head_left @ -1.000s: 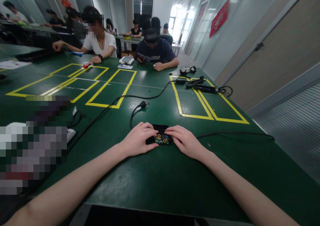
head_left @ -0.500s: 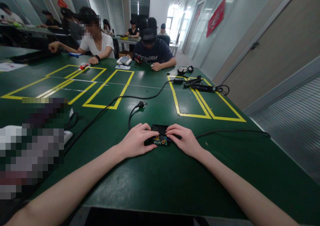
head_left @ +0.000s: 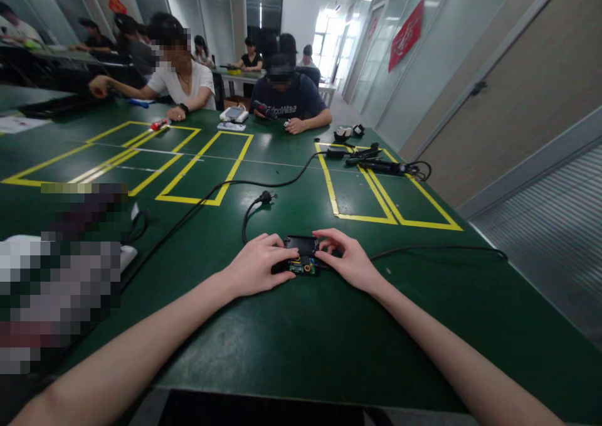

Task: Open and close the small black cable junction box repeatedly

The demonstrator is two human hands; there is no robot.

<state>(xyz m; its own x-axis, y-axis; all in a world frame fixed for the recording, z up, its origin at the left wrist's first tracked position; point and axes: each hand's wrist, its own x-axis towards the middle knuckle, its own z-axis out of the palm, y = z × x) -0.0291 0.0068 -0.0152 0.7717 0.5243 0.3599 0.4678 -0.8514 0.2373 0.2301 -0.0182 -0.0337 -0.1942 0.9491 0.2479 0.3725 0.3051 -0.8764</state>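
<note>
In front of me on the green table lies an opened black power adapter. Its hollow casing half [head_left: 301, 245] is on the far side, with a green circuit board [head_left: 297, 268] carrying copper coils on the near side. My left hand [head_left: 261, 264] grips the adapter's left end, fingers over the top and thumb at the near edge. My right hand [head_left: 352, 260] has its fingers curled and its thumb against the right edge of the casing half. A black cord with a plug [head_left: 266, 197] runs out behind my left hand.
A long black cable [head_left: 235, 182] crosses the table. Tools and cords [head_left: 380, 164] lie at the far right among yellow tape outlines [head_left: 367, 218]. Blurred items fill the left side. Across the table, two people [head_left: 291, 96] sit near a white device [head_left: 234, 113].
My right hand has shifted slightly right and its fingers have curled and lifted. More of the casing half shows now. My left hand stays in place.
</note>
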